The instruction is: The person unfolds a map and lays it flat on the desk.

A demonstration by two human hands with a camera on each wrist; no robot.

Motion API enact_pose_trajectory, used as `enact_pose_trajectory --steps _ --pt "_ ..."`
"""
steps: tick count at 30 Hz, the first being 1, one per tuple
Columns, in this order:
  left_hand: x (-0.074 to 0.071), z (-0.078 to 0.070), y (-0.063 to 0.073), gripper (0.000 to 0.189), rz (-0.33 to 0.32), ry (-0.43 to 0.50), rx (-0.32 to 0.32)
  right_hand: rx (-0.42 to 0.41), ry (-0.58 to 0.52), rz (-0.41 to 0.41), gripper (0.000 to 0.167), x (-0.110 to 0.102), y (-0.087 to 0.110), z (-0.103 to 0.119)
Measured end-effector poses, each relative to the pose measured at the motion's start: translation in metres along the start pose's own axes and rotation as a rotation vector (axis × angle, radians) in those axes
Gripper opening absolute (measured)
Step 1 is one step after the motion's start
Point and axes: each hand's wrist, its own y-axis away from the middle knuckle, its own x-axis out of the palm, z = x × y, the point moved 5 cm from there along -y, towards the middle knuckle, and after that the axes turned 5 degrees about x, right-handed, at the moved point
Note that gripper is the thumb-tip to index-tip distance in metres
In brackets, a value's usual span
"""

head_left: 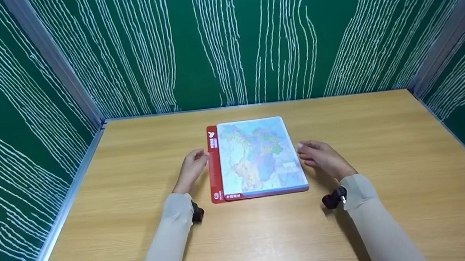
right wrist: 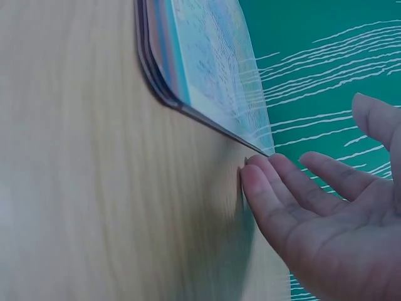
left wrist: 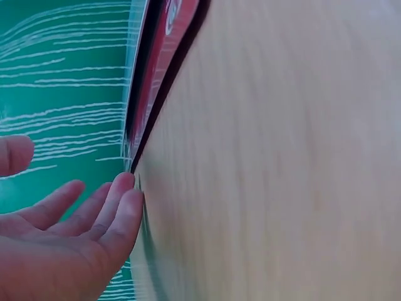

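Fingers (right wrist: 263, 188) relaxed and gripping nothing, a person's left hand (head_left: 192, 169) and right hand (head_left: 324, 158) flank a layered map (head_left: 257, 158) on the counter (head_left: 265, 239) between the fingertips; even two-sided pressure would likely keep it aligned.

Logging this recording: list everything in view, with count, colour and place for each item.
Map stack: one, number of layers unclear, multicoloured on white, lying mid-table
Red strip: one, red with white print, along the map's left side
Table: one, light wood, beneath everything
Wall panels: three, green with white wavy lines, back and both sides
Corner posts: two, grey, at the back corners
Wrist devices: two, black, one per wrist
Sleeves: two, pale grey, on both arms
Left hand: one, bare, beside the red strip
Right hand: one, bare, beside the map's right edge
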Motion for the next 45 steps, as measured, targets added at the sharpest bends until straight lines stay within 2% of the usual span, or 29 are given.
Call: enact_pose_trajectory --steps 8,11,21,30,37,45 --pt "0.000 0.006 -0.002 0.054 0.028 0.137 -0.154 0.049 0.022 0.030 0.070 0.000 -0.005 -0.005" --pt "0.001 0.005 -0.002 0.052 0.039 0.148 -0.180 0.038 0.040 0.045 0.067 0.002 -0.007 -0.006" --pt "-0.001 0.005 -0.005 0.041 0.034 0.169 -0.195 0.084 0.244 0.031 0.074 0.006 -0.011 -0.008" --pt "-0.001 0.007 -0.006 0.048 0.017 0.188 -0.186 0.043 0.274 0.035 0.068 0.011 -0.012 -0.008" --pt "0.001 0.007 -0.006 0.046 -0.001 0.195 -0.169 0.046 0.214 0.034 0.066 0.013 -0.011 -0.008" --pt "0.002 0.009 -0.009 0.039 -0.009 0.160 -0.189 -0.050 0.056 0.053 0.057 0.019 -0.012 -0.009"
